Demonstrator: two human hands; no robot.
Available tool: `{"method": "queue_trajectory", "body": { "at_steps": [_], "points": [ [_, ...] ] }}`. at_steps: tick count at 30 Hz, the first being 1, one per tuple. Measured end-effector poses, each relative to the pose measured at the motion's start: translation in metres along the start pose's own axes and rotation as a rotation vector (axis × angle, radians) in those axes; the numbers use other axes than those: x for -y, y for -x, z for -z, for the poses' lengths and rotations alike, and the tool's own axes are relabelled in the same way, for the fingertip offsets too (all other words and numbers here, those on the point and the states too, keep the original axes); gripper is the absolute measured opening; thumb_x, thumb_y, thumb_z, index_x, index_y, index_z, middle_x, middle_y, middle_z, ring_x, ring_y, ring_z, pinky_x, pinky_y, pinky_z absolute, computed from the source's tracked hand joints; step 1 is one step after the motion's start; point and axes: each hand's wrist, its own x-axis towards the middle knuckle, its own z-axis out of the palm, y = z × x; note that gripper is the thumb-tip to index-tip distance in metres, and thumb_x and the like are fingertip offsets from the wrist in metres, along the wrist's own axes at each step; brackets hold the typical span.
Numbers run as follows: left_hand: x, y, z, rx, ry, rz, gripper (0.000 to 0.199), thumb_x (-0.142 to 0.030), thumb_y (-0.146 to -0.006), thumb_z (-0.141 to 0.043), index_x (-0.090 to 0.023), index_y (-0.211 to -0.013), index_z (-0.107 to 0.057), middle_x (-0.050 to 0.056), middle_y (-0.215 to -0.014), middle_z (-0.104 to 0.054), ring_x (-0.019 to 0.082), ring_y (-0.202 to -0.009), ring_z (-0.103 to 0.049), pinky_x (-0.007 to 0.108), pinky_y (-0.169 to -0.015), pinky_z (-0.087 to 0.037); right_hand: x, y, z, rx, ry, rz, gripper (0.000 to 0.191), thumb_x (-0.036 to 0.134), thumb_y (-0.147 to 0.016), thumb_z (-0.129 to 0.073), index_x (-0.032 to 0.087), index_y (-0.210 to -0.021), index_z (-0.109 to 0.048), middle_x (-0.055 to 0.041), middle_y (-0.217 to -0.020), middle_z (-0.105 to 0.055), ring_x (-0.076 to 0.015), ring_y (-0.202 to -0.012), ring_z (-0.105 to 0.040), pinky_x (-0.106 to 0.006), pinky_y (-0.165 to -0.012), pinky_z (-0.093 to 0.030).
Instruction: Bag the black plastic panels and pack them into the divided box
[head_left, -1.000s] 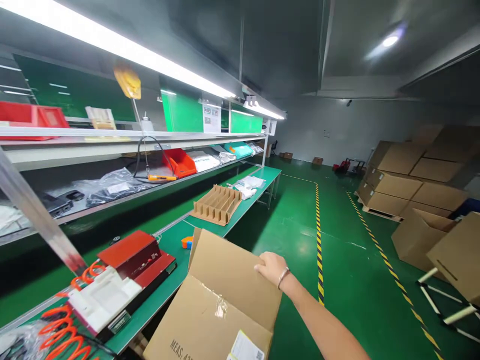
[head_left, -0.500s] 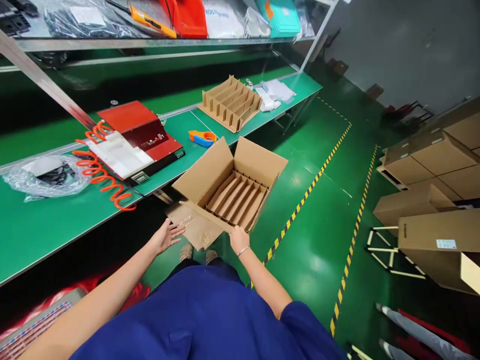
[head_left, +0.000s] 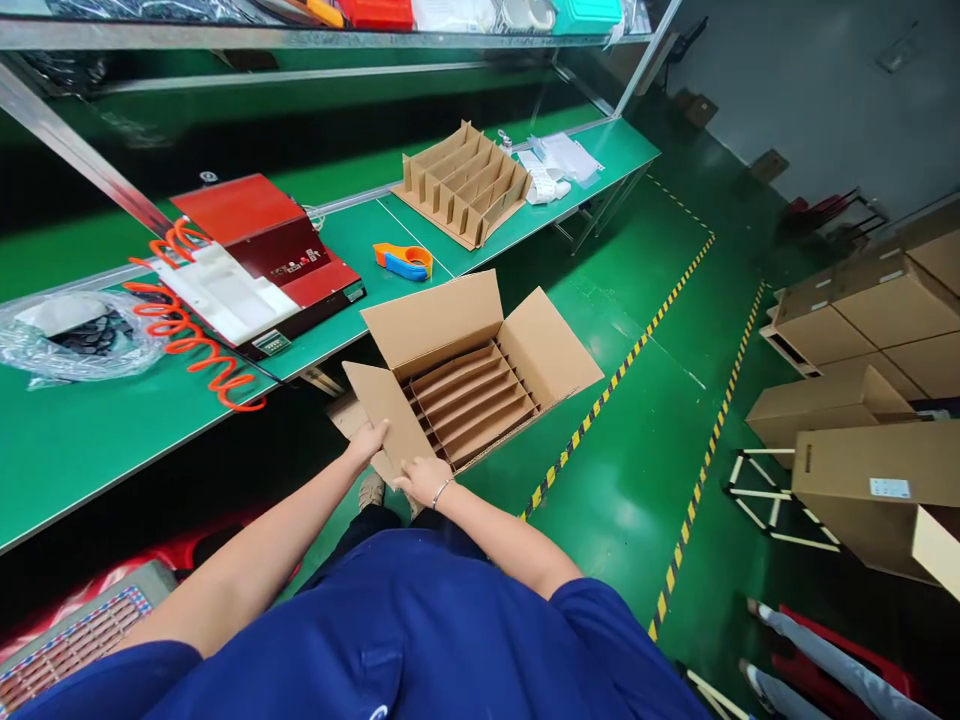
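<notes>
An open cardboard box [head_left: 442,310] with raised flaps stands in front of me, just off the edge of the green table. Inside it a brown cardboard divider [head_left: 480,400] forms long narrow slots. My left hand [head_left: 369,440] is closed on the edge of the near left flap. My right hand [head_left: 424,480], with a thin bracelet on its wrist, grips the same flap near the box's front corner. A second divider [head_left: 465,190] stands on a flat cardboard piece on the table.
The green table [head_left: 341,385] holds a red machine [head_left: 262,250] with a coiled orange hose, a tape dispenser [head_left: 403,262], a plastic bag [head_left: 82,335] and papers [head_left: 566,160]. Cartons [head_left: 862,480] stand at the right. Another person's legs [head_left: 832,660] show at lower right.
The box has turned in front of me, its flaps now at different angles. My left hand, open and away from the box before, has closed on a flap. My right hand has moved left.
</notes>
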Motion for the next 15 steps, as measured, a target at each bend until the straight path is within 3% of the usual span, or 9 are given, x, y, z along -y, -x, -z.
{"method": "queue_trajectory", "body": {
  "at_steps": [3,5,6,8,9,11,13,15],
  "points": [
    [0.027,0.005,0.017,-0.030,-0.002,0.018,0.038,-0.028,-0.095,-0.043,-0.011,-0.125,-0.060,0.016,-0.124,-0.069,0.024,-0.109,-0.068,0.031,-0.087,-0.057,-0.028,0.017,0.010,0.004,0.018,-0.046,0.036,0.048,-0.090,-0.061,0.016,-0.101,-0.073,-0.0122,-0.105,-0.073,-0.0271,-0.106,-0.064,-0.045,-0.110,-0.034],
    [0.047,0.007,0.026,-0.075,-0.042,0.048,0.039,-0.028,-0.094,-0.044,-0.012,-0.126,-0.060,0.015,-0.122,-0.070,0.026,-0.110,-0.068,0.034,-0.090,-0.057,-0.058,0.033,0.016,-0.051,0.024,-0.127,0.044,0.049,-0.087,-0.062,0.017,-0.117,-0.069,-0.0160,-0.124,-0.067,-0.0324,-0.123,-0.055,-0.052,-0.116,-0.022],
    [0.055,0.007,0.029,-0.116,-0.074,0.068,0.041,-0.030,-0.093,-0.047,-0.012,-0.127,-0.058,0.017,-0.123,-0.069,0.029,-0.115,-0.065,0.038,-0.093,-0.055,-0.075,0.041,0.019,-0.090,0.020,-0.187,0.051,0.050,-0.089,-0.058,0.018,-0.129,-0.062,-0.0170,-0.140,-0.057,-0.0347,-0.136,-0.044,-0.057,-0.117,-0.017],
    [0.069,0.004,0.031,-0.227,-0.151,0.103,0.054,-0.034,-0.089,-0.052,-0.011,-0.137,-0.049,0.022,-0.134,-0.060,0.037,-0.131,-0.052,0.051,-0.104,-0.047,-0.111,0.054,0.023,-0.234,-0.045,-0.409,0.063,0.052,-0.090,-0.053,0.021,-0.144,-0.048,-0.0154,-0.156,-0.037,-0.0350,-0.147,-0.025,-0.061,-0.117,-0.014],
    [0.073,0.001,0.030,-0.278,-0.191,0.103,0.062,-0.035,-0.088,-0.053,-0.010,-0.143,-0.040,0.025,-0.143,-0.051,0.040,-0.140,-0.040,0.057,-0.110,-0.038,-0.129,0.057,0.025,-0.333,-0.103,-0.563,0.071,0.053,-0.089,-0.052,0.019,-0.150,-0.039,-0.0162,-0.160,-0.030,-0.0352,-0.149,-0.020,-0.061,-0.117,-0.016],
    [0.079,-0.006,0.023,-0.312,-0.260,0.053,0.068,-0.030,-0.089,-0.047,-0.012,-0.151,-0.027,0.023,-0.158,-0.032,0.036,-0.151,-0.015,0.060,-0.118,-0.019,-0.159,0.056,0.028,-0.482,-0.314,-0.862,0.084,0.058,-0.089,-0.047,0.014,-0.156,-0.024,-0.0209,-0.160,-0.025,-0.0348,-0.148,-0.024,-0.056,-0.114,-0.029],
    [0.080,-0.015,0.012,-0.254,-0.308,-0.026,0.061,-0.022,-0.090,-0.038,-0.016,-0.151,-0.031,0.015,-0.163,-0.023,0.028,-0.153,-0.006,0.055,-0.122,-0.007,-0.181,0.043,0.028,-0.475,-0.621,-1.028,0.088,0.064,-0.090,-0.035,0.009,-0.156,-0.016,-0.0267,-0.154,-0.032,-0.0340,-0.138,-0.042,-0.050,-0.102,-0.046],
    [0.076,-0.027,-0.003,-0.178,-0.344,-0.051,0.058,-0.020,-0.089,-0.039,-0.015,-0.147,-0.039,0.015,-0.164,-0.021,0.027,-0.153,-0.005,0.052,-0.122,-0.005,-0.191,0.025,0.023,-0.380,-0.867,-1.043,0.085,0.066,-0.089,-0.029,0.009,-0.152,-0.023,-0.0266,-0.143,-0.047,-0.0308,-0.122,-0.059,-0.043,-0.086,-0.056]
  ]
}}
